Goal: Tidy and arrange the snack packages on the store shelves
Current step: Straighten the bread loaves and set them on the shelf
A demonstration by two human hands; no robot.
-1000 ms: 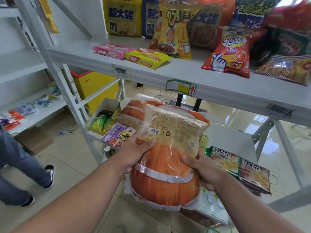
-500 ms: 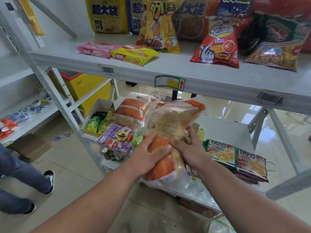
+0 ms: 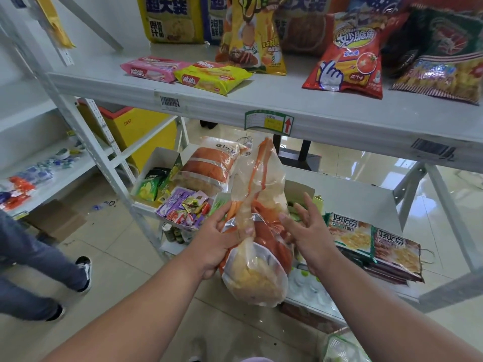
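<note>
Bag (image 3: 257,226) turned edge-on (yellow snacks inside), left hand (image 3: 217,241) gripping, right hand (image 3: 307,231) released

snack bag (image 3: 257,231): orange, clear | wafer packs (image 3: 154,69): pink, yellow

The large clear-and-orange plastic snack bag (image 3: 257,231) is thin crinkled film, glossy, with pale puffed pieces showing through its lower end. The pale grey painted metal upper shelf (image 3: 287,111) looks smooth and matt, its perforated white metal upright (image 3: 104,131) likewise. Along its front edge lie a pink glossy foil wafer packet (image 3: 154,69) and a yellow glossy foil wafer packet (image 3: 211,77). The beige tiled floor (image 3: 125,257) is polished and mirrors light. A white cardboard display box (image 3: 163,158) looks matt
</note>
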